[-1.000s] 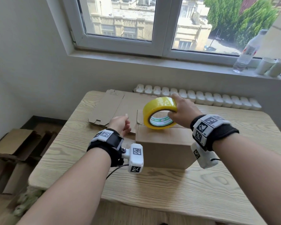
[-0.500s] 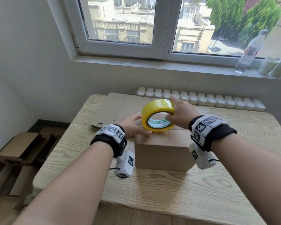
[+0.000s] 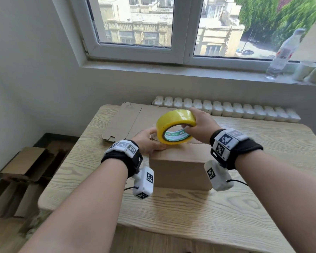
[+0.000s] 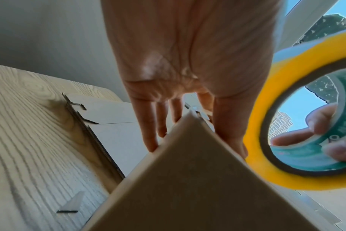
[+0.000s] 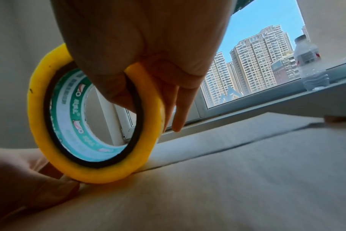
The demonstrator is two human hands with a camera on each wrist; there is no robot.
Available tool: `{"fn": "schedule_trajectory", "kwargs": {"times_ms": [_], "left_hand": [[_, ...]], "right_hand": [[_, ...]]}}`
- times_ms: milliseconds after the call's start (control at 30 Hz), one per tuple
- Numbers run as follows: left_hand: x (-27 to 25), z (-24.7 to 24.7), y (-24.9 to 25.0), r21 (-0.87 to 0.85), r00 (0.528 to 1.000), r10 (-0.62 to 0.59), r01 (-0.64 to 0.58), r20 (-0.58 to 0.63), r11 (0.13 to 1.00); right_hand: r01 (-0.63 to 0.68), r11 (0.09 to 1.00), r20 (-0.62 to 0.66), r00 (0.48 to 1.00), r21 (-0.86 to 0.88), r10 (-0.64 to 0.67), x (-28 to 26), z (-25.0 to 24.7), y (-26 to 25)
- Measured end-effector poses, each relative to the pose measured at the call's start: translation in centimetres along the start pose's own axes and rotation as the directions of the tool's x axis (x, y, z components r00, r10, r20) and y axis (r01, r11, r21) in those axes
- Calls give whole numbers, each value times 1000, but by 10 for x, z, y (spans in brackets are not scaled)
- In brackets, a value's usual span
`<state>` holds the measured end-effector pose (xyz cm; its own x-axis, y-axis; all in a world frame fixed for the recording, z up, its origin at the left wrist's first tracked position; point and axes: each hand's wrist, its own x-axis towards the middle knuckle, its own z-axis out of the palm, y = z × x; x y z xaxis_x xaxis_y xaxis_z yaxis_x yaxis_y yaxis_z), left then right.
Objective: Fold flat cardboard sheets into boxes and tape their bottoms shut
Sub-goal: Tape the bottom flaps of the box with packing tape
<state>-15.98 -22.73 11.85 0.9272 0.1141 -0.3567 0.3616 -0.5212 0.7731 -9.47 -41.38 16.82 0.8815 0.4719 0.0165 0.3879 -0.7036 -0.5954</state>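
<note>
- Table (image 3: 263,207): pale wood-grain top, carrying everything below. Your two forearms reach over its near edge.
- Flat cardboard sheets (image 3: 128,121): unfolded, lying at the far left of the table, behind and to the left of the box.
- Box (image 3: 181,167): folded up and standing at the centre of the table between your wrists. Its upturned face shows a flap seam (image 5: 227,146) that runs left to right in front of you; this is the line the tape is likely to follow.
- Tape roll (image 3: 176,126): yellow, standing on edge with its lower rim on the left end of the box top, so you would draw it rightward along the seam. The core is printed in green and white; the lettering is too blurred to read.
- Right hand (image 3: 199,126): nearer the roll, gripping it with the thumb through the core and the fingers over the outer rim.
- Left hand (image 3: 148,141): fingers straight, pressing on the box's top left edge just beside the roll. Whether it pins a free tape end, you cannot tell.
</note>
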Motion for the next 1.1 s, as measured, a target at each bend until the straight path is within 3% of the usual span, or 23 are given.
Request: {"fn": "schedule_trajectory", "kwargs": {"times_ms": [167,267,400,533,733,1100], "left_hand": [[3,-1,-2,25,1000,9,-10,23,1000],[6,-2,-6,0,999,25,-25,42,1000],[7,-2,-6,-3,998,16,-16,56,1000],[7,-2,-8,-39,998,31,-29,55,999],[3,-3,-5,-57,997,39,-35,68,998],[0,-4,-2,-27,995,83,-81,61,996]], "right_hand": [[-32,994,-39,999,-108,28,-7,-19,2],[-16,965,-22,1000,-261,11,-10,-32,5],[48,836,38,999,-547,-33,-12,-45,-5],[107,706,98,994,-700,-53,-11,-50,-13],[200,564,165,980,-801,-113,-5,-42,-27],[239,418,202,971,-877,-132,3,-21,-53]]}}
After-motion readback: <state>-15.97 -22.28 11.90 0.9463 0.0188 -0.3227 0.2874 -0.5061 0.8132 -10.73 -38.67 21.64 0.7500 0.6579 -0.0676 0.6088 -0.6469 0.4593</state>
